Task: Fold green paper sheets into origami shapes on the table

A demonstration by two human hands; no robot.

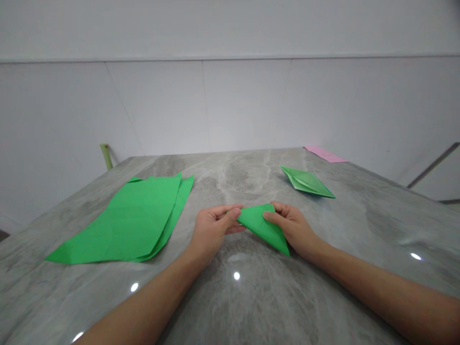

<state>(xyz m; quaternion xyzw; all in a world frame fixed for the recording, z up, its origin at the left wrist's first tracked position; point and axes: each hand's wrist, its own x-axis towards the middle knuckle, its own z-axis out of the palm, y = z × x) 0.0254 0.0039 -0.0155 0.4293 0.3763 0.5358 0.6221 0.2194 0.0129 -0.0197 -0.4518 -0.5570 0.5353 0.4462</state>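
A folded piece of green paper (264, 224), roughly triangular, is held between my two hands just above the table. My left hand (215, 224) pinches its left corner, thumb on top and fingers behind. On the other side, my right hand (293, 225) grips the upper right part, with the thumb pressed on the face and the other fingers mostly hidden behind. One point of the paper hangs down toward me, below the right thumb.
Several loose green sheets (132, 218) lie in an uneven stack on the left of the grey marbled table (230, 177). A folded lighter green paper piece (307, 183) rests beyond my right hand. Pink paper (325, 154) lies at the far right edge, near the white wall (244, 105).
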